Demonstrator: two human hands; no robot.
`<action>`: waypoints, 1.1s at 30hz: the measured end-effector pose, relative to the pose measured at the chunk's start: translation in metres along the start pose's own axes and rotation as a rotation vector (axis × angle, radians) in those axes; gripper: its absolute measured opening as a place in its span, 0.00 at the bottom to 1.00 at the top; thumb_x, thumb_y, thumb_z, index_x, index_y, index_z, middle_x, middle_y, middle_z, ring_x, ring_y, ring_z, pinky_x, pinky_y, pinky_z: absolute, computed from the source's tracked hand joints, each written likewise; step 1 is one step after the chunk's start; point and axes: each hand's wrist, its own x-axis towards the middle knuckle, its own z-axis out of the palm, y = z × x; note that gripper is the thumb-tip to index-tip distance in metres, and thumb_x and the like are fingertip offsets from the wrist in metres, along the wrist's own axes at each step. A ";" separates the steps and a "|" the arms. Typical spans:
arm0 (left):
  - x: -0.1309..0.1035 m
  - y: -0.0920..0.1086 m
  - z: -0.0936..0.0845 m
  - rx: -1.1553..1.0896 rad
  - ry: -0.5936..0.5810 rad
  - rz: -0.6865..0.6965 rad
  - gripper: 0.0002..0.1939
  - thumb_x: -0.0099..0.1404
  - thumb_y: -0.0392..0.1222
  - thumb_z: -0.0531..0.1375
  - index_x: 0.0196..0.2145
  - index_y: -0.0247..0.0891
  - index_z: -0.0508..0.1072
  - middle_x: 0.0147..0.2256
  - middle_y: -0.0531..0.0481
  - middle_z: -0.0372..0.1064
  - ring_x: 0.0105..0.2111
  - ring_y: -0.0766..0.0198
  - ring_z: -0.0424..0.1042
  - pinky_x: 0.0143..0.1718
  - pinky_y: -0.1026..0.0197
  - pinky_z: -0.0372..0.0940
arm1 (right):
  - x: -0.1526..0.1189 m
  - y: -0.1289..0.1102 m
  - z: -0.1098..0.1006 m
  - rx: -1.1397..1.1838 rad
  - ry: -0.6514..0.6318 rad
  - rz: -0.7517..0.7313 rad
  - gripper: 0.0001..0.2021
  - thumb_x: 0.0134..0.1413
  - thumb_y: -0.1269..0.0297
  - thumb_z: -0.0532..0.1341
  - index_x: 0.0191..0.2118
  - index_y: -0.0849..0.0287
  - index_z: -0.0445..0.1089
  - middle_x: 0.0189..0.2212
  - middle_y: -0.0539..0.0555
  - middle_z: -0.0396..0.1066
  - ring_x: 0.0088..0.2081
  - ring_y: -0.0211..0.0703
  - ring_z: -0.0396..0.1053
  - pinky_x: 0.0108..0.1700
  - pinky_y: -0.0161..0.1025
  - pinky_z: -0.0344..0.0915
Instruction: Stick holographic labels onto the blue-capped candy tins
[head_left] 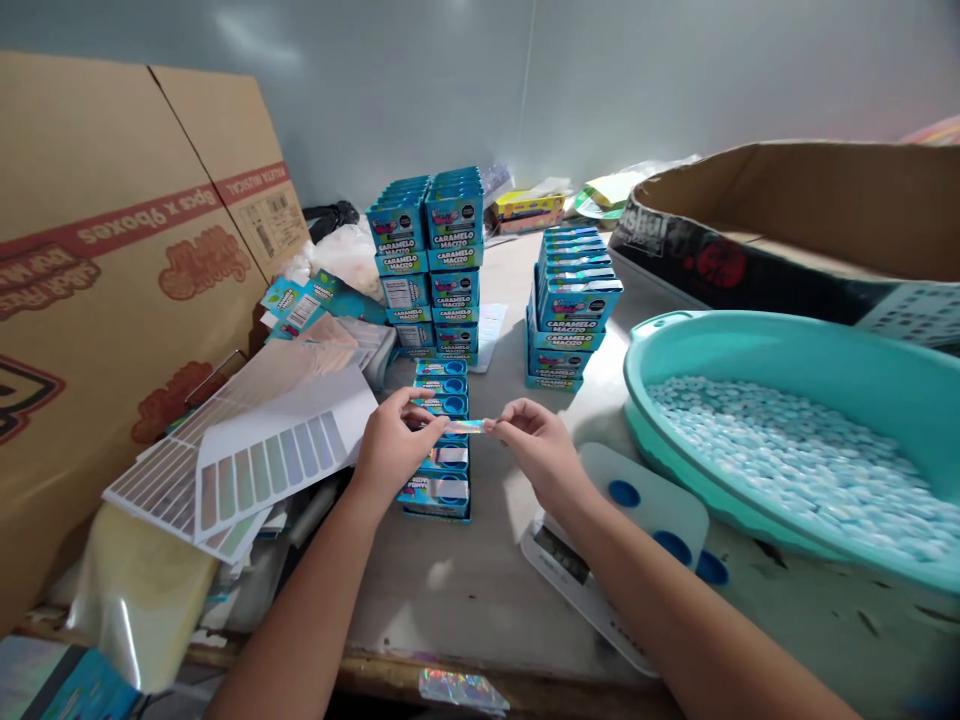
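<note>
Both hands are meeting over the middle of the worktop [480,590], stretching a small holographic sticker strip [463,426] between them. The left hand [394,445] is pinching the strip's left end between thumb and fingertips, and the right hand [536,450] is pinching its right end the same way, so the strip is hanging level just above a row of small blue boxes [442,440] that are lying flat in a line running away from the person. Past that row, a tall stack of blue boxes [431,265] (labelled "Caramelo Macizo") is standing against the wall, and a second, lower stack [571,310] is sitting to its right, apart from it.

Left of the hands, sheets of sticker backing paper [270,450] are lying fanned over a heap of loose packaging, with a large brown carton [112,280] leaning behind them. Just beside the right forearm, a white scale [600,550] with blue dots is resting on the worktop, touching the edge of a teal basin [787,350] that is holding a bed of pale blue candies [795,460]. Behind the basin, an open cardboard box [810,220] is lying on its side.
</note>
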 end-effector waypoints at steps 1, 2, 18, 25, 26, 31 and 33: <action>0.000 0.000 0.000 -0.002 -0.003 0.000 0.18 0.55 0.42 0.67 0.44 0.37 0.75 0.28 0.51 0.77 0.30 0.62 0.77 0.33 0.62 0.68 | 0.000 0.000 0.000 0.002 0.000 -0.006 0.15 0.35 0.56 0.70 0.24 0.55 0.63 0.20 0.45 0.64 0.26 0.38 0.64 0.32 0.37 0.59; 0.001 0.000 0.000 -0.003 -0.005 0.001 0.18 0.55 0.42 0.67 0.44 0.37 0.75 0.28 0.51 0.77 0.30 0.62 0.77 0.33 0.62 0.68 | 0.000 0.000 0.000 0.003 0.000 -0.008 0.15 0.36 0.57 0.69 0.24 0.55 0.63 0.20 0.45 0.65 0.26 0.38 0.64 0.32 0.37 0.59; -0.001 0.000 0.000 -0.010 0.002 0.009 0.17 0.55 0.41 0.67 0.43 0.38 0.75 0.28 0.53 0.75 0.30 0.63 0.74 0.34 0.62 0.67 | -0.002 -0.001 0.002 -0.014 0.015 0.037 0.15 0.35 0.57 0.69 0.24 0.55 0.63 0.19 0.45 0.62 0.26 0.36 0.58 0.30 0.36 0.53; 0.001 -0.009 0.001 0.120 0.031 0.129 0.14 0.56 0.37 0.67 0.42 0.42 0.79 0.33 0.53 0.71 0.29 0.66 0.64 0.35 0.63 0.63 | -0.003 0.005 0.002 -0.054 -0.027 0.061 0.12 0.36 0.58 0.67 0.24 0.56 0.64 0.21 0.46 0.63 0.26 0.37 0.59 0.31 0.36 0.54; 0.001 -0.009 0.001 0.125 0.022 0.130 0.13 0.57 0.37 0.67 0.42 0.42 0.79 0.33 0.54 0.70 0.29 0.66 0.64 0.34 0.63 0.62 | -0.002 0.007 0.002 -0.058 -0.034 0.056 0.12 0.36 0.58 0.67 0.25 0.55 0.64 0.21 0.46 0.64 0.26 0.37 0.60 0.31 0.36 0.55; 0.001 -0.008 0.001 0.145 0.000 0.137 0.09 0.59 0.35 0.64 0.38 0.42 0.80 0.31 0.53 0.69 0.30 0.66 0.64 0.34 0.63 0.62 | 0.001 0.013 0.002 -0.027 -0.083 0.042 0.12 0.35 0.58 0.67 0.24 0.55 0.63 0.22 0.47 0.67 0.29 0.40 0.65 0.35 0.37 0.60; 0.001 -0.006 0.000 0.148 0.004 0.136 0.09 0.60 0.34 0.63 0.38 0.41 0.80 0.31 0.53 0.69 0.30 0.65 0.65 0.35 0.63 0.62 | 0.002 0.014 0.001 -0.040 -0.074 0.045 0.12 0.35 0.58 0.67 0.24 0.55 0.63 0.21 0.46 0.65 0.28 0.39 0.63 0.34 0.37 0.59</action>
